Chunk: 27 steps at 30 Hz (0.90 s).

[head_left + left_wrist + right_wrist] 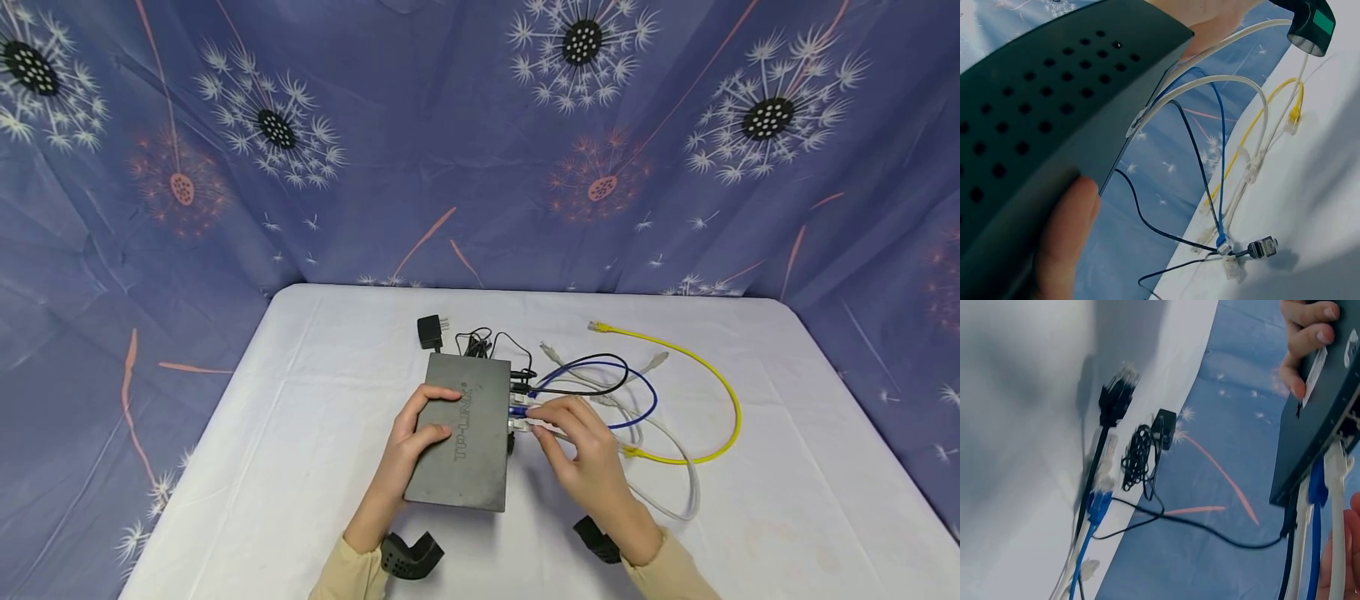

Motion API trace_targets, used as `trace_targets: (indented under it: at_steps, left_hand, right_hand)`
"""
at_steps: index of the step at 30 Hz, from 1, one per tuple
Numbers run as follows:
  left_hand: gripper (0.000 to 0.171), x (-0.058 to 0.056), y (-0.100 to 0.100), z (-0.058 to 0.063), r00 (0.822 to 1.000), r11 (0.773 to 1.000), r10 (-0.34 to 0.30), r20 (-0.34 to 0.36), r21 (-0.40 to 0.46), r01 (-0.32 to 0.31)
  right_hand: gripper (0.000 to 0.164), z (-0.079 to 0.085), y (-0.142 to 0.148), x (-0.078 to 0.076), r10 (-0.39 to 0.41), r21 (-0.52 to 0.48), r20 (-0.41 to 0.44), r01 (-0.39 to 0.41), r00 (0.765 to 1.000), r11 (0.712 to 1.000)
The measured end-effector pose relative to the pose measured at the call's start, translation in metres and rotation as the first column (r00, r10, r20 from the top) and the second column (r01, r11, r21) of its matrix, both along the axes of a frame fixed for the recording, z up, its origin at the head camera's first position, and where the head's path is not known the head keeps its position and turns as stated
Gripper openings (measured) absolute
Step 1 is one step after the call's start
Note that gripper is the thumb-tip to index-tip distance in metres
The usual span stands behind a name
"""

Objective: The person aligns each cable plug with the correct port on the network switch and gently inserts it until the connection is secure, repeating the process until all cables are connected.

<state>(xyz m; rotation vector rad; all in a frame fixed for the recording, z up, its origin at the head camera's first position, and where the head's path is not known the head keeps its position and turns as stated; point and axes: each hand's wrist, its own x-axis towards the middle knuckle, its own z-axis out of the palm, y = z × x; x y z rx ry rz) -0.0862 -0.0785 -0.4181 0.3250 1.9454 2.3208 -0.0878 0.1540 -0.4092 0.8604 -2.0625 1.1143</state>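
A dark grey TP-LINK network switch point(480, 467) is held up and tilted above the table by my left hand point(397, 458), thumb and a finger on its lettered face and other fingers behind it point(1310, 340). Along its right edge, black, white and blue network cables and a thin black power lead sit at the ports. My right hand point(592, 467) pinches a white network cable point(1338, 531) close to its plug, beside the blue plug point(1317, 482). Fingers partly hide that spot in the head view. The switch's vented side point(1054, 94) faces the left wrist camera.
A black power adapter point(430, 332) with coiled lead lies behind the switch. A yellow network cable point(738, 408) curves across the white table point(810, 467) at right, beside loose grey cable ends point(657, 360). Black wrist mounts point(412, 558) sit at both wrists. A patterned blue curtain point(420, 150) hangs behind.
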Motion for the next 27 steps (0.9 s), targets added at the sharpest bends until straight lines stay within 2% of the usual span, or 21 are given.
trace_targets:
  at_steps: [14,16,20,23,27]
  left_hand:
    - [0.038,-0.001,-0.002,-0.001,1.0,1.0,0.012,-0.002,0.005,-0.012]
    - [0.038,-0.001,-0.003,-0.001,1.0,1.0,0.012,-0.004,0.005,-0.012]
    - [0.038,-0.001,-0.004,-0.002,1.0,1.0,0.011,-0.006,0.002,-0.011]
    - [0.038,-0.002,-0.005,-0.002,1.0,1.0,0.012,-0.005,0.003,-0.012]
    - [0.038,-0.002,-0.005,-0.003,1.0,1.0,0.014,-0.005,0.01,-0.014]
  right_hand:
    - [0.012,-0.002,0.027,0.002,-0.067,-0.065,0.011,0.067,0.998,0.996]
    - [0.016,-0.002,0.031,0.003,-0.08,-0.07,0.015,0.081,0.997,0.994]
    - [0.034,0.013,0.034,0.009,-0.105,-0.084,0.03,0.107,0.994,0.991]
    - [0.034,0.027,0.033,0.015,-0.121,-0.1,0.036,0.124,0.992,0.987]
    - [0.032,0.033,0.038,0.019,-0.158,-0.114,0.04,0.162,0.987,0.98]
